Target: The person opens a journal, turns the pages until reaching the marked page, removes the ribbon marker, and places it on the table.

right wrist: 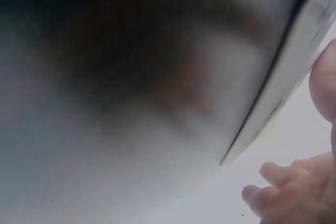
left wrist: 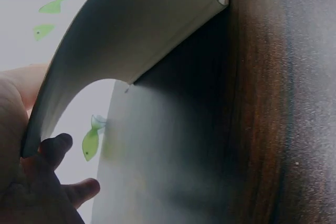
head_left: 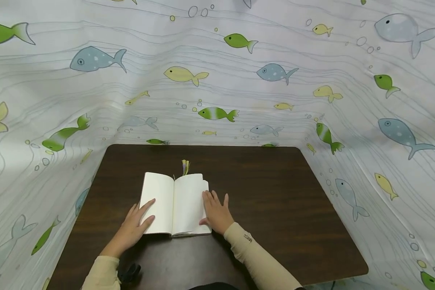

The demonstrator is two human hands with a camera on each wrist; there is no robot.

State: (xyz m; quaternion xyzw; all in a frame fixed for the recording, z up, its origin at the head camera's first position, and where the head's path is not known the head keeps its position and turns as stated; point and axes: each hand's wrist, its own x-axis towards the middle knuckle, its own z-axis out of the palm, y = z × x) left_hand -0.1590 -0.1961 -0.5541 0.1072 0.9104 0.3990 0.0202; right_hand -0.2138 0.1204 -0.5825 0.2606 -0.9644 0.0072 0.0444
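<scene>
An open notebook with blank cream pages lies on the dark wooden table, ribbon markers sticking out past its top edge. My left hand holds its left side, thumb over the page. From the left wrist view, that side of the notebook curves up off the table, with the left fingers under it. My right hand rests with spread, fairly straight fingers on the right page's outer edge. The right wrist view shows the book's edge beside the right thumb and fingers.
The brown table extends to the right of and behind the notebook. A white fish-print cloth surrounds it at the back and both sides. Near the left sleeve sits a small black object at the front.
</scene>
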